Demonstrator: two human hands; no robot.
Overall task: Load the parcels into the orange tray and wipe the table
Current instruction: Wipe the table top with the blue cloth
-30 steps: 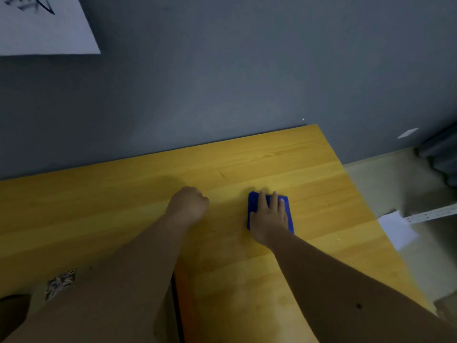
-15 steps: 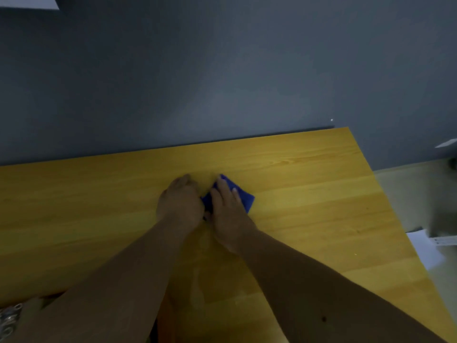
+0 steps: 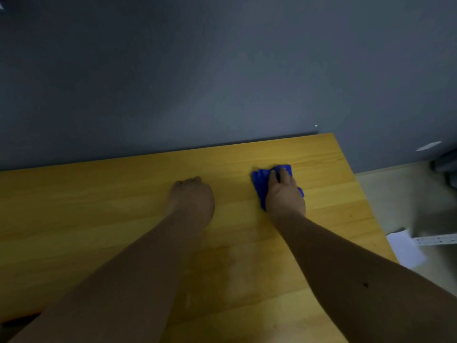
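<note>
A blue cloth (image 3: 261,180) lies bunched on the yellow wooden table (image 3: 123,194), near its far right corner. My right hand (image 3: 284,194) lies on top of it, fingers bent over the cloth and pressing it to the wood. My left hand (image 3: 193,194) rests on the bare table a little to the left, curled into a fist with nothing in it. The orange tray and the parcels are out of view.
A grey wall (image 3: 222,70) runs along the table's far edge. The table's right edge drops to a pale floor with a white sheet of paper (image 3: 405,248) and a white strip (image 3: 435,240). Dark furniture (image 3: 445,167) stands at the far right.
My right hand has slid the cloth from beside my left hand out to the right, towards the far right corner. The left fist has stayed in place.
</note>
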